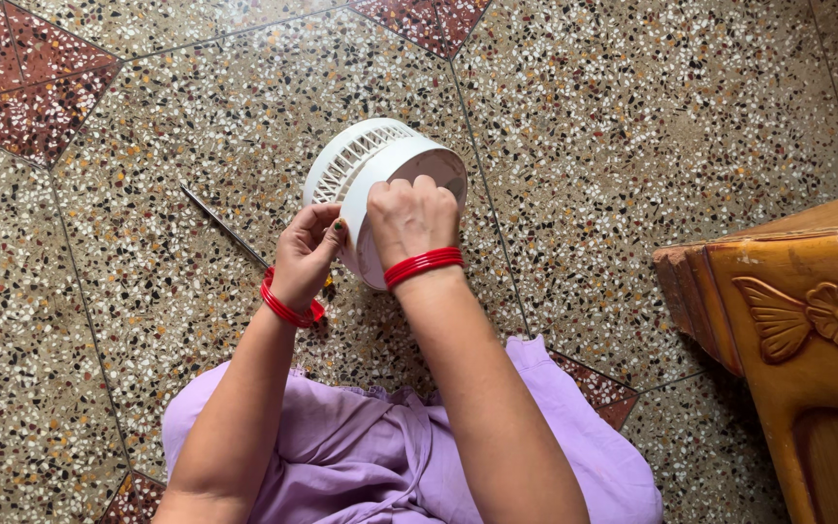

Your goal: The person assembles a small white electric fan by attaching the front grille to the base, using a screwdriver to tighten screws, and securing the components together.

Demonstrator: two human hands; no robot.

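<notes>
Two hands [305,254] [411,218] on one white fan housing [361,160], one screwdriver [225,228]

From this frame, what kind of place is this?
Probably a room in a home. The person sits on a speckled terrazzo floor with red inlaid tiles, beside carved wooden furniture. Both hands, left hand and right hand, grip a white slotted plastic housing.
</notes>
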